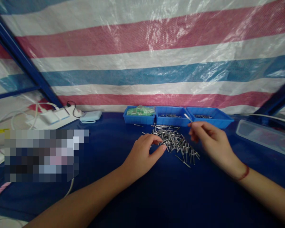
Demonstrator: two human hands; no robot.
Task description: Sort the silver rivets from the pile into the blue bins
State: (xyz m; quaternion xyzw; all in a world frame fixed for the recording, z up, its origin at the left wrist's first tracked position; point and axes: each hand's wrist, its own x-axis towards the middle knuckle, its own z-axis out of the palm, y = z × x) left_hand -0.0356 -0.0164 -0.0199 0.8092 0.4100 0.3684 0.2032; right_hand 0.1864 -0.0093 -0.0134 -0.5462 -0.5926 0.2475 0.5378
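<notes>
A loose pile of silvery blind rivets lies on the dark blue table. At its left edge is my left hand, thumb and fingers apart, with fingertips close to the rivets; whether they touch any is hard to tell. To the right of the pile, my right hand is raised and pinches a single blind rivet, whose pale end points up and left in front of the blue bins. The middle blue bin and the right blue bin both contain thin metal pieces like those in the pile.
A left blue bin holds green-and-white pieces. Further left are a light blue case, a white power strip with cables, and a blurred-out patch. A clear plastic lid or tray lies at right. Striped sheeting hangs behind.
</notes>
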